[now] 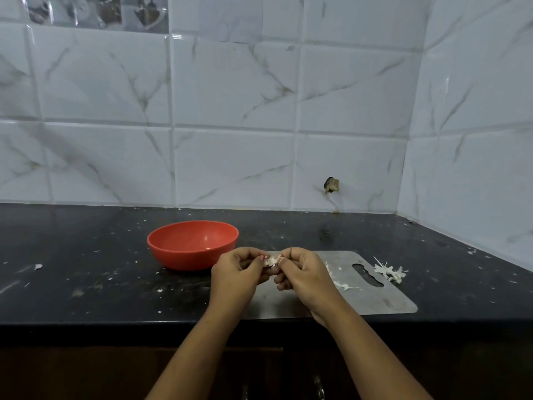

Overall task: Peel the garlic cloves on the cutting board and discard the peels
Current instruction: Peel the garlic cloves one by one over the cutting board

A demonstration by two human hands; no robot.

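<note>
1. From where I stood, the garlic clove (271,261) was mostly hidden. Only a pale, papery scrap showed between the fingertips of both hands, held in the air over the left part of the cutting board (375,297). I could not tell how much skin was on it.
2. The left hand (238,272) pinched one end of the clove with curled fingers and thumb, and the right hand (302,274) pinched the other end. They covered the board's left end.
3. The board lay close to the counter's front edge, its handle slot to the right. The bowl (184,258) stood just left of it and behind, near the left hand but apart.
4. Open counter (86,272) ran left of the bowl and back to the wall; a wall corner closed in on the right.
5. The board was flat, grey and metallic-looking with rounded corners. The bowl was smooth and orange-red, and the counter was black and flecked with pale bits.
6. Thin white peels (344,285) lay on the board beside the right hand, and a second heap (389,271) lay on the counter off the board's right end.
7. Glossy veined tiles (230,111) had a chipped hole (331,185) low down.
</note>
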